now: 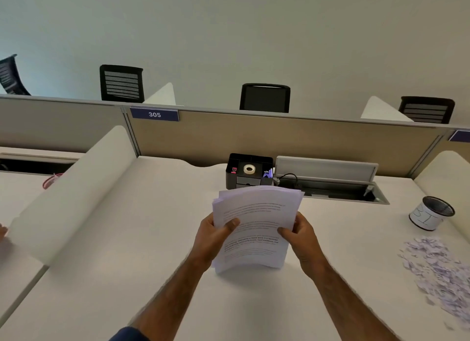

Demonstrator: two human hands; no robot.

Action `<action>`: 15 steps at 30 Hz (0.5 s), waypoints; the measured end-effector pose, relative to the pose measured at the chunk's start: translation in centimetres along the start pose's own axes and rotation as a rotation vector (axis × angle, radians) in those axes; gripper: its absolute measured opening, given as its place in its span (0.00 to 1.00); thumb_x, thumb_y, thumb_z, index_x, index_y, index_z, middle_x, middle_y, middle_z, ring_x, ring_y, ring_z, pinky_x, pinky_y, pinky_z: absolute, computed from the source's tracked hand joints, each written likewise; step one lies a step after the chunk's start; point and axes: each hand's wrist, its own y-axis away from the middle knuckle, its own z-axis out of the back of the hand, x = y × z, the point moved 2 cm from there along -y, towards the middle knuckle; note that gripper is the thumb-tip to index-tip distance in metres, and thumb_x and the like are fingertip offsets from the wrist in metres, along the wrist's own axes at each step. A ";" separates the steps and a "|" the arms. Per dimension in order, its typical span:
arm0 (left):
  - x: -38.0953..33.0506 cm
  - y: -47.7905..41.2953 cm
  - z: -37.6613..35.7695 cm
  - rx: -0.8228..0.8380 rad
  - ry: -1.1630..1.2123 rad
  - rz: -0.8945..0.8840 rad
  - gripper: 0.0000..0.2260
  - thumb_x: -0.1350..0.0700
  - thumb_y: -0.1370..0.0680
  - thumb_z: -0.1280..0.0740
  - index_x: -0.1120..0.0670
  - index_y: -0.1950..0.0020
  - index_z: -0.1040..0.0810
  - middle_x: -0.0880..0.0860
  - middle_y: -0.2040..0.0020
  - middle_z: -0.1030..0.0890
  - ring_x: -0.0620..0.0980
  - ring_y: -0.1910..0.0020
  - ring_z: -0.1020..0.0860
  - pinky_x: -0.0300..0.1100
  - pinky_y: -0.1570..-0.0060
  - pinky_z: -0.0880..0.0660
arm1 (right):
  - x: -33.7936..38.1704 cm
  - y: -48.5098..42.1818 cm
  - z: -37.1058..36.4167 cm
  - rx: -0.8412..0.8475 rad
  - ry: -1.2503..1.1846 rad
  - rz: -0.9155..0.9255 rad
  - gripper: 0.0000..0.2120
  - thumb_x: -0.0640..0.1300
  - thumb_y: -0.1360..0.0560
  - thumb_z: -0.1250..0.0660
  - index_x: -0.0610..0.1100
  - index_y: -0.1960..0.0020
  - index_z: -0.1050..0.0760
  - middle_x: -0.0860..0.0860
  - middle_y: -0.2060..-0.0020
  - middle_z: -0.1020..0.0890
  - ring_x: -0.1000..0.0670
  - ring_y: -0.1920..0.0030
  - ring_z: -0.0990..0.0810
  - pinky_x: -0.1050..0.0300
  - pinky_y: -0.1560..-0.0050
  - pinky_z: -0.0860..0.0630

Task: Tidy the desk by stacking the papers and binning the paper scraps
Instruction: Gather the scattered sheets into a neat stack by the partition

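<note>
On the desk (157, 239) the papers (254, 226) were gathered but uneven, gripped upright at mid-desk by the left hand (216, 235) and right hand (302, 237), while the scraps (432, 267) lay unbinned near the bin (431, 213).

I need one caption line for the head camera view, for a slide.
Both hands, left hand and right hand, hold a stack of papers upright on the desk; paper scraps lie beside the bin.

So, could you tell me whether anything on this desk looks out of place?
Yes: paper scraps lie strewn on the desk near the bin, not inside it. The papers in both hands are unevenly fanned.
</note>
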 end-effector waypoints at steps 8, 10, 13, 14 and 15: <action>-0.9 0.4 -0.5 -0.072 0.017 -0.074 0.18 0.40 0.28 0.29 0.46 0.41 0.18 0.48 0.51 0.14 0.54 0.50 0.16 0.45 0.56 0.17 | 0.0 0.1 0.1 -0.054 -0.018 0.026 0.19 0.34 0.23 0.32 0.51 0.38 0.29 0.49 0.46 0.19 0.46 0.47 0.19 0.58 0.56 0.20; -2.2 0.4 -0.4 -0.097 0.035 -0.145 0.25 0.34 0.30 0.30 0.46 0.38 0.20 0.45 0.49 0.15 0.51 0.49 0.16 0.42 0.57 0.17 | 0.7 0.0 0.2 -0.070 -0.008 0.055 0.20 0.34 0.23 0.32 0.50 0.35 0.30 0.50 0.46 0.19 0.47 0.46 0.19 0.59 0.56 0.20; -3.8 0.1 -0.5 -0.148 0.024 -0.190 0.38 0.21 0.36 0.38 0.43 0.35 0.21 0.38 0.47 0.16 0.43 0.48 0.17 0.36 0.60 0.20 | 1.5 -0.3 0.0 -0.060 0.019 0.092 0.22 0.35 0.23 0.32 0.51 0.34 0.30 0.50 0.46 0.19 0.47 0.47 0.19 0.56 0.56 0.19; -4.1 0.0 -0.6 -0.172 0.021 -0.180 0.38 0.19 0.36 0.41 0.43 0.37 0.21 0.40 0.49 0.16 0.45 0.50 0.17 0.37 0.60 0.20 | 1.8 -0.4 -0.1 -0.060 0.026 0.100 0.21 0.36 0.23 0.32 0.52 0.35 0.30 0.50 0.47 0.19 0.47 0.47 0.19 0.56 0.56 0.19; -4.2 -0.2 -0.7 -0.194 0.016 -0.162 0.36 0.20 0.35 0.42 0.42 0.39 0.20 0.43 0.51 0.15 0.48 0.51 0.17 0.40 0.58 0.19 | 2.0 -0.5 -0.3 -0.063 0.029 0.106 0.21 0.36 0.23 0.32 0.52 0.35 0.30 0.50 0.48 0.19 0.46 0.47 0.19 0.55 0.55 0.18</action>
